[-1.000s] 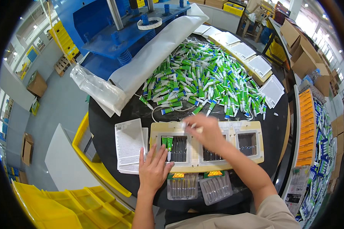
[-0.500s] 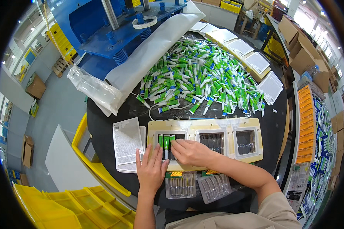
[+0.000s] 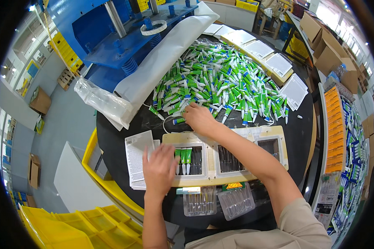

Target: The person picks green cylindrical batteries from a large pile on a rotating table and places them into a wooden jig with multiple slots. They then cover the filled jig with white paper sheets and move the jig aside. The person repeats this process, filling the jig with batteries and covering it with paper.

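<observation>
My left hand [image 3: 160, 170] lies flat, fingers apart, on the left end of a cream tray [image 3: 237, 136] with three dark cavities. The left cavity holds three green-and-white tubes [image 3: 183, 159] standing side by side, just right of my left fingers. My right hand [image 3: 199, 118] reaches past the tray to the near edge of a big pile of green-and-white tubes [image 3: 220, 87]. Its fingers curl down onto the tubes there, and they hide whether one is gripped. A single tube [image 3: 178, 121] lies just left of that hand.
Printed paper sheets [image 3: 136, 159] lie left of the tray. Two clear blister packs [image 3: 199, 201] [image 3: 237, 200] sit at the table's near edge. White cards [image 3: 278, 64] line the far side. A long plastic bag [image 3: 153, 70], a blue machine [image 3: 124, 37] and yellow bins [image 3: 70, 224] stand to the left.
My right hand went down to the tray's left cavity, then moved up and away to the edge of the tube pile. My left hand has stayed on the tray's left end.
</observation>
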Tool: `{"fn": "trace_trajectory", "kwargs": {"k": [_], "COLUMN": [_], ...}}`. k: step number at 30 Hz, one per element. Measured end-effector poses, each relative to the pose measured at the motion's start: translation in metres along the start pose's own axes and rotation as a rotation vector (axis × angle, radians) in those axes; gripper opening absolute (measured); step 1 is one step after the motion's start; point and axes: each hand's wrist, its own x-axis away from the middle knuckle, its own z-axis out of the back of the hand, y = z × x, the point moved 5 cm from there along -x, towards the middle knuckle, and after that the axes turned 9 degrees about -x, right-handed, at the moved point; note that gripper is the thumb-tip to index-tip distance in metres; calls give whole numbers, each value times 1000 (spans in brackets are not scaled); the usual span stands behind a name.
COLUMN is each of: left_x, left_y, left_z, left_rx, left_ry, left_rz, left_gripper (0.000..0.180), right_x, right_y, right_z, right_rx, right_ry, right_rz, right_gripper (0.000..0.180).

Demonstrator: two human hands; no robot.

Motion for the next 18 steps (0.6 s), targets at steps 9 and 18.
{"fn": "trace_trajectory", "kwargs": {"k": [9, 18], "left_x": [-106, -79], "left_y": [-100, -69], "left_z": [-80, -28], "left_rx": [-187, 40], "left_ry": [35, 158], "left_rz": [-180, 11], "left_gripper": [23, 17], "right_x": [97, 103], "right_y": [-76, -107], "right_z": [95, 65], "right_rx": [-44, -99], "right_ry": [141, 12], "right_rz": [51, 205], "right_gripper": [19, 18]}}
